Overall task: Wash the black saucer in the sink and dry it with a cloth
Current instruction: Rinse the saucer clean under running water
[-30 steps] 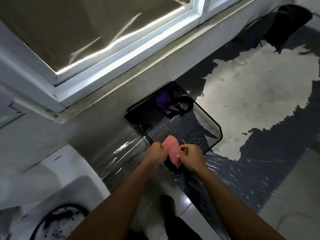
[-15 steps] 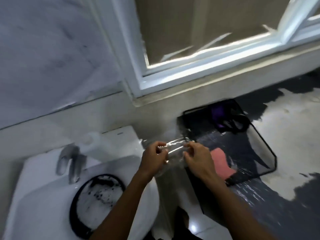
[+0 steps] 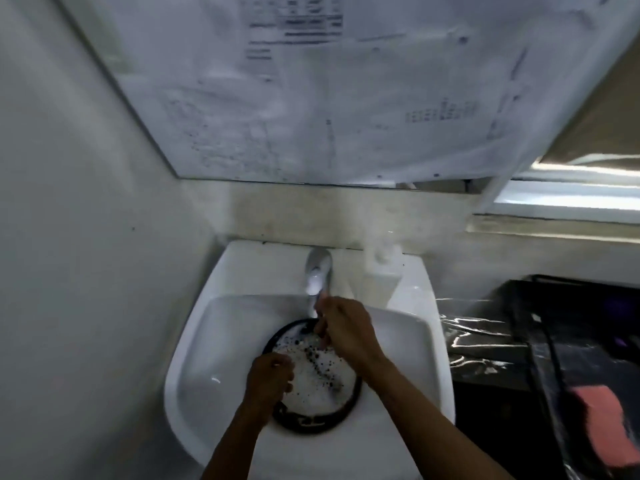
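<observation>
The black saucer (image 3: 313,419) lies in the basin of the white sink (image 3: 204,327), its middle covered with white foam and dark bubbles. My left hand (image 3: 268,379) rests on the saucer's left rim with its fingers curled; whether it grips the rim is hidden. My right hand (image 3: 344,336) hovers over the saucer's far edge, fingers bent, with its fingertips just under the spout of the chrome tap (image 3: 318,270). I see nothing in that hand. No drying cloth is recognisable in view.
A white soap bottle (image 3: 381,271) stands on the sink's back ledge right of the tap. To the right, a black mesh tray (image 3: 540,341) on shiny dark film holds a pink sponge (image 3: 604,424). Paper-covered mirror (image 3: 311,98) above; wall close on the left.
The view has swung left from the mesh tray to the sink. The pink sponge was left in the tray, and both hands moved over the foamy saucer, under the tap.
</observation>
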Tool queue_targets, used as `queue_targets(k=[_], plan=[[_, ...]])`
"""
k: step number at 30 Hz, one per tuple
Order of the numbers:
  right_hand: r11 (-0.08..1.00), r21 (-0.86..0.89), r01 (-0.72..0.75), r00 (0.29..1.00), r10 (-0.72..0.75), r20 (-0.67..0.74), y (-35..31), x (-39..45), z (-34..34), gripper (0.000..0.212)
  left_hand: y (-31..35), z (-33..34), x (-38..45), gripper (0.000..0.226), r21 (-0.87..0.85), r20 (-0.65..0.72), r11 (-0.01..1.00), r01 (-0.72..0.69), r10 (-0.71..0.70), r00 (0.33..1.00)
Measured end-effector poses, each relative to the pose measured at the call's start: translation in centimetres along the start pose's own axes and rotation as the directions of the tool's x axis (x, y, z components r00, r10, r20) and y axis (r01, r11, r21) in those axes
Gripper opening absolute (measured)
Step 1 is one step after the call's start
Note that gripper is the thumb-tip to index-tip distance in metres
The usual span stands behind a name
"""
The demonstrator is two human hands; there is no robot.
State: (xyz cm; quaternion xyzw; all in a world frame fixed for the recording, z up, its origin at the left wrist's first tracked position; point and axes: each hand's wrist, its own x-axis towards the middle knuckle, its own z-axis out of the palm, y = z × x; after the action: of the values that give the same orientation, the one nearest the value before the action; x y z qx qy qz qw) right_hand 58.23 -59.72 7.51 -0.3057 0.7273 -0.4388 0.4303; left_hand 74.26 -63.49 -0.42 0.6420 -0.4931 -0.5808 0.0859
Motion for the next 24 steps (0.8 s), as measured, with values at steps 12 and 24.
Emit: queue_targets(k=[12,24], plan=[[0.936,0.332,-0.113,0.973,0.172,-0.153,-6.4,4.9,1.7,0.052,-3.5,-3.4,6.2,0.016,0.310,-0.095,0.951,0.022,0.008,0.995],[0.868,0.164,-0.470,0.867,0.488,-0.103,4.8,0.0,0.7,0.039,-3.5,-1.4,9.4,0.028,0.499,-0.068,0.866,-0.041,0.086,0.994]])
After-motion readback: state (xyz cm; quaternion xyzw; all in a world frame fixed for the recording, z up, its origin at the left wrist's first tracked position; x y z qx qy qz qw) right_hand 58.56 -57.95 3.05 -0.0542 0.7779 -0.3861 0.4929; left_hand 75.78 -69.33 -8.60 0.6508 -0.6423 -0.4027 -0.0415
